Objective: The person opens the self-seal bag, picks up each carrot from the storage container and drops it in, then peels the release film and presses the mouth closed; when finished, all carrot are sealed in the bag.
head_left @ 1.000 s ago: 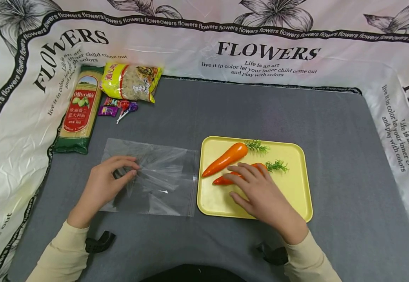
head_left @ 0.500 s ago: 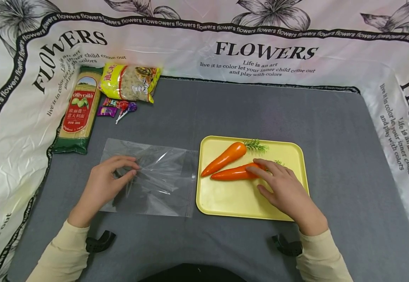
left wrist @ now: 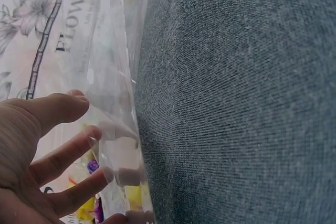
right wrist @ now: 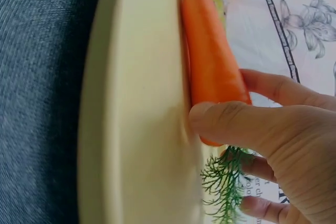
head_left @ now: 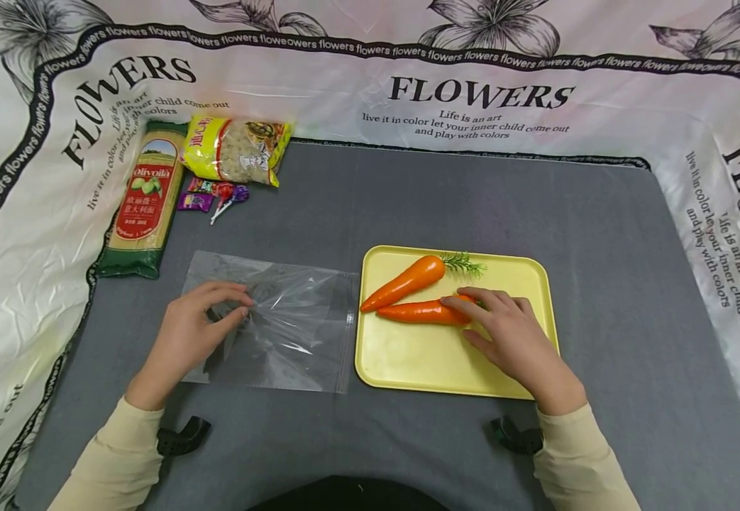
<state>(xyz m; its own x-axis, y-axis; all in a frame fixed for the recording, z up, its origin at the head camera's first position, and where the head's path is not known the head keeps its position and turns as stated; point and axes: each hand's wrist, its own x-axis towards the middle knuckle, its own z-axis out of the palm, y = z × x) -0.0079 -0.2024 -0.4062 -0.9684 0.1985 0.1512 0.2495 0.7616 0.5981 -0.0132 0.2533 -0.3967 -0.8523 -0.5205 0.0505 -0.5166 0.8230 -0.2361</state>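
My right hand (head_left: 518,344) pinches the thick end of the lower orange carrot (head_left: 416,312), thumb on one side and fingers on the other. In the right wrist view this carrot (right wrist: 212,51) lies along the tray, its green leaves (right wrist: 223,182) hanging below the thumb. Another carrot (head_left: 408,282) lies beside it; both are on the yellow tray (head_left: 421,365). My left hand (head_left: 192,333) rests on the left part of a clear plastic bag (head_left: 308,319) lying flat. The left wrist view shows its thumb and fingers spread apart against the plastic (left wrist: 123,114).
Behind the bag at the left lie a spaghetti pack (head_left: 142,199), a yellow bag of noodles (head_left: 238,149), and several small wrapped candies (head_left: 196,202) with a lollipop (head_left: 232,197). A grey cloth (head_left: 612,319) covers the table, bordered by white printed sheeting (head_left: 472,113).
My right hand has shifted right to the leafy end of the lower carrot and taken hold there. That carrot has slid slightly up and left, closer to the other. My left hand stays put.
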